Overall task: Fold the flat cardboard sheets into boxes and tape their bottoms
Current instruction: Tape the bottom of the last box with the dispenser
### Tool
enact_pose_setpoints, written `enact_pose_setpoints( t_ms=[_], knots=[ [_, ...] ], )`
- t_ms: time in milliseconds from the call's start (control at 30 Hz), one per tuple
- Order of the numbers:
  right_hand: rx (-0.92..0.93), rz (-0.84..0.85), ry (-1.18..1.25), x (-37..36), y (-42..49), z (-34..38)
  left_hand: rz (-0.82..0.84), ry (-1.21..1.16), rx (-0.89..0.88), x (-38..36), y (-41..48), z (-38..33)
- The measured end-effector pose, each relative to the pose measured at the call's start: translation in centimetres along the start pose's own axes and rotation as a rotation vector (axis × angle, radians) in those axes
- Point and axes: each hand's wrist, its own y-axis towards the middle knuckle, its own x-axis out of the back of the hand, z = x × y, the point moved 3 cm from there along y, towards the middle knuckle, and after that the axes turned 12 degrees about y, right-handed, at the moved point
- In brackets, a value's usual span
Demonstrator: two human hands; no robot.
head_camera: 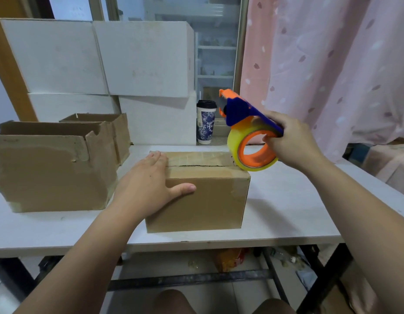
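A brown cardboard box (210, 200) stands on the white table (287, 214) with its closed flaps facing up; the seam between the flaps shows. My left hand (148, 184) lies flat over the box's top left corner, fingers on top and thumb on the front face. My right hand (293, 141) grips an orange and blue tape dispenser (246, 125) carrying a roll of clear tape (253, 150). The roll touches the box's top right edge at the end of the seam.
Two open brown boxes stand at the left, a large one (49, 171) and a smaller one (110, 130) behind it. White boxes (101, 64) are stacked at the back. A lidded paper cup (205, 123) stands by the window. A pink curtain (332, 64) hangs at the right.
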Motion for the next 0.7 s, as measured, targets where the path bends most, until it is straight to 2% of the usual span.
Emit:
enact_pose_setpoints(
  t_ms=[133, 200, 267, 500, 700],
  knots=[
    [-0.323, -0.120, 0.491, -1.9, -1.9, -2.3, 0.017, -0.001, -0.002, 0.0, 0.0, 0.0],
    [-0.426, -0.149, 0.652, -2.6, -2.5, -2.9, 0.014, 0.005, -0.001, 0.1, 0.0, 0.0],
    [-0.400, -0.154, 0.643, -2.4, -2.1, -2.7, 0.018, 0.005, -0.001, 0.3, -0.1, -0.1],
    [-0.188, -0.107, 0.339, -0.1, -1.2, -1.8, 0.034, -0.011, 0.003, 0.5, -0.3, -0.1],
    [-0.258, -0.124, 0.394, -0.1, -2.6, -3.8, 0.019, -0.009, -0.005, 0.4, -0.3, -0.2]
  ],
)
